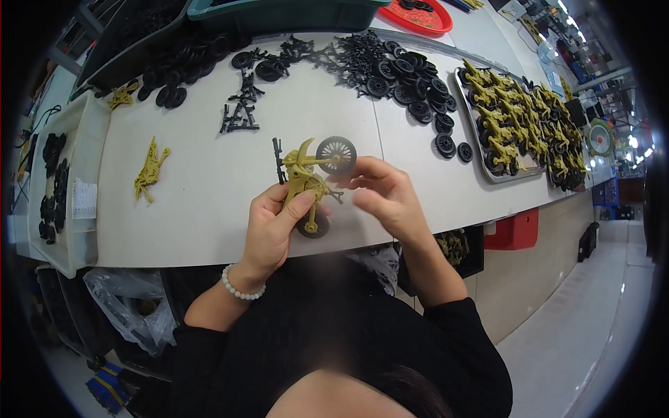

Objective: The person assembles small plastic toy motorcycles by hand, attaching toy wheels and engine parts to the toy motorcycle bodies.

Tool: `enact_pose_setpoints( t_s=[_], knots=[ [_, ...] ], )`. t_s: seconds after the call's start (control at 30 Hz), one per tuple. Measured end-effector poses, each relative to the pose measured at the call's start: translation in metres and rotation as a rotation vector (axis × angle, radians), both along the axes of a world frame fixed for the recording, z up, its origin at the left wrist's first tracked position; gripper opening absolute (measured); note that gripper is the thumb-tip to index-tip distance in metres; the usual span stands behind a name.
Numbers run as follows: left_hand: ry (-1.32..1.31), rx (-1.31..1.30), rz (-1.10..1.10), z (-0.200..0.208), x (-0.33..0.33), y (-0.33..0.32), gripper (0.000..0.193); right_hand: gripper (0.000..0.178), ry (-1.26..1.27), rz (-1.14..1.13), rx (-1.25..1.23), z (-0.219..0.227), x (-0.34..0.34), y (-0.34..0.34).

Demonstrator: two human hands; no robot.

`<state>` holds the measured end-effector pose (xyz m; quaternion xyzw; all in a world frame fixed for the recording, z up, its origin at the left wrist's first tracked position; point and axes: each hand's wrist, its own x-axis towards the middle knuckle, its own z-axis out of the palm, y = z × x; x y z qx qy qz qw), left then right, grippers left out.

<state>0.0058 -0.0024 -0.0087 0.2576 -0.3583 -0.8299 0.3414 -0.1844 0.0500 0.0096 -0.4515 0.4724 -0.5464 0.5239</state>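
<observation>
Where my left grip (270, 224) clasps: yellow toy motorbike (298, 178), over the bench (209, 209).
Right grip (390, 198): released, half-curled beside its far wheel (336, 156).

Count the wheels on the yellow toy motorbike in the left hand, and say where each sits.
2: the spoked wheel at the toy motorbike's upper right, beside the right hand; the lower wheel, partly covered, below the left hand's thumb.

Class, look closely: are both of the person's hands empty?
No, the left hand holds a yellow toy motorcycle by its middle.
</observation>
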Motion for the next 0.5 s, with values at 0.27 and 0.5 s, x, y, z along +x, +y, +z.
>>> enact_pose_setpoints(
  t_s=[0.27, 0.5],
  knots=[
    [-0.315, -0.380, 0.050, 0.004, 0.000, 0.002, 0.018, 0.031, 0.075, -0.119, 0.007, -0.019, 0.013, 0.004],
    [-0.597, -0.761, -0.246, 0.012, -0.014, 0.005, 0.015, 0.042, 0.346, 0.022, -0.081, 0.013, -0.034, 0.025]
  ],
)
